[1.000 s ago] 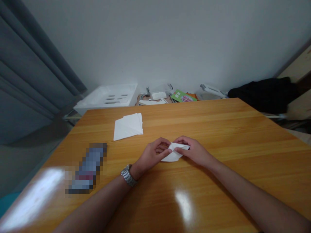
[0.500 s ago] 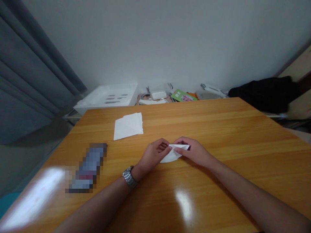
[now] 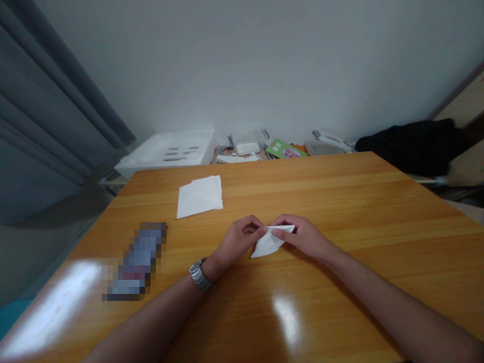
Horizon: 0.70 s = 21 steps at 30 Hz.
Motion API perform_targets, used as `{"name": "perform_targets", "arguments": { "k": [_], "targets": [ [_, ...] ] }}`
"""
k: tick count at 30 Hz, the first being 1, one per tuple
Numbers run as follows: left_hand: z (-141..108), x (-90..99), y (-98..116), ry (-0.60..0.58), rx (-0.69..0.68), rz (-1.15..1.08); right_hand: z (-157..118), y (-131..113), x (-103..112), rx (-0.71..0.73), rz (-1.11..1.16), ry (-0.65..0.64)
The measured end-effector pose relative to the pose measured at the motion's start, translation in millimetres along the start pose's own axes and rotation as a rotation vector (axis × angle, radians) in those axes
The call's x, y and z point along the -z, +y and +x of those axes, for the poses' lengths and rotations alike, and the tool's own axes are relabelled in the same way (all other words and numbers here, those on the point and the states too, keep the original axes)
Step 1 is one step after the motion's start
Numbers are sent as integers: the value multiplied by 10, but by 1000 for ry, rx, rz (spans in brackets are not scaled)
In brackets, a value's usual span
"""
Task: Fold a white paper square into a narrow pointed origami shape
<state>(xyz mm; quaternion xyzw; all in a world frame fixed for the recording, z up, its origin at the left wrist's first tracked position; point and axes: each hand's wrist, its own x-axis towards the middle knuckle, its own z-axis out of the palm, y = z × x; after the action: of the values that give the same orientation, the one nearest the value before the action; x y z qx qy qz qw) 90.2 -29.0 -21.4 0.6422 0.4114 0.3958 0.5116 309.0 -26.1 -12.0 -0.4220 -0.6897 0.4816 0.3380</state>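
Observation:
A folded white paper sheet (image 3: 267, 245) is held just above the tabletop between both hands. My left hand (image 3: 242, 235), with a metal watch (image 3: 201, 276) on its wrist, pinches the paper's upper left part with thumb and fingers. On the other side, my right hand (image 3: 302, 236) grips the upper right part, its thumb lying across the near face. The thumbs are close together at the top fold, and the paper's lower part hangs toward me. Fingertips behind the paper are hidden.
A small stack of white paper (image 3: 199, 197) lies at the back left of the wooden table (image 3: 340, 196). A pixelated, phone-like object (image 3: 138, 262) rests at the left. Beyond the far edge are a white foam tray (image 3: 170, 146), a green booklet (image 3: 285, 149) and black cloth (image 3: 412, 143).
The paper's lower part has tilted down a little toward me and looks narrower. Both hands keep their hold and have barely shifted.

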Motion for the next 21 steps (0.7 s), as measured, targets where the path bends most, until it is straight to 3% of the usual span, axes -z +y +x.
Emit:
{"name": "perform_targets", "arguments": {
  "k": [6, 14, 21],
  "targets": [
    [-1, 5, -9, -15, -11, -28, -13, -16, -3, -15, 17, -23],
    [1, 2, 27, 17, -23, -12, 4, 17, 6, -42, 82, 65],
    [-31, -39, 33, -25, -30, 21, 2, 12, 2, -31, 77, -1]
  ]
}}
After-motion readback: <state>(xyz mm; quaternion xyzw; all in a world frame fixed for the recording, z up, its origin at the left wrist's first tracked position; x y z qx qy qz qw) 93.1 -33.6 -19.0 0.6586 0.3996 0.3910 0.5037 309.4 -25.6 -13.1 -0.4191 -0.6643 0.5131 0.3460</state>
